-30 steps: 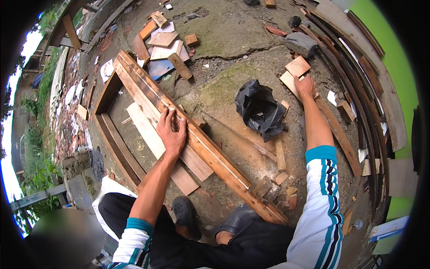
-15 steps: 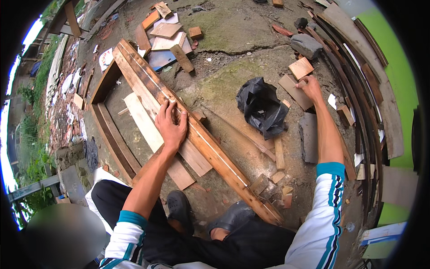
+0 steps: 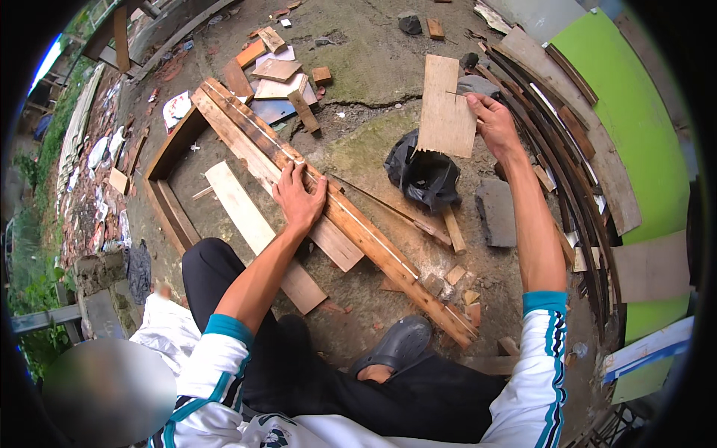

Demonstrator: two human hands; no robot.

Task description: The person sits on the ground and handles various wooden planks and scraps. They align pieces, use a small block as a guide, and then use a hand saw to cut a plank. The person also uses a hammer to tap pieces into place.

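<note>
My right hand (image 3: 497,127) pinches the right edge of a flat, pale plywood piece (image 3: 444,112). This piece has a step cut in its side and a ragged lower edge, and is held up above a black plastic bag (image 3: 411,175). My left hand (image 3: 300,198) rests on a long brown wooden beam (image 3: 358,231), its fingers bent over the wood. A white line runs along the beam, which slants from upper left to lower right. Pressed alongside it is a paler board (image 3: 340,250), and another light plank (image 3: 258,224) lies to the left.
Wood offcuts (image 3: 278,71) are heaped at the far left. A grey concrete block (image 3: 497,213) lies right of the bag. Long dark strips (image 3: 549,142) stretch along the right side, near a green panel (image 3: 605,97). My shoe (image 3: 396,343) is close to the beam's near end.
My right hand has lifted the plywood piece off the ground, moving up and slightly left with it. The left hand stays on the beam, and the view has shifted slightly.
</note>
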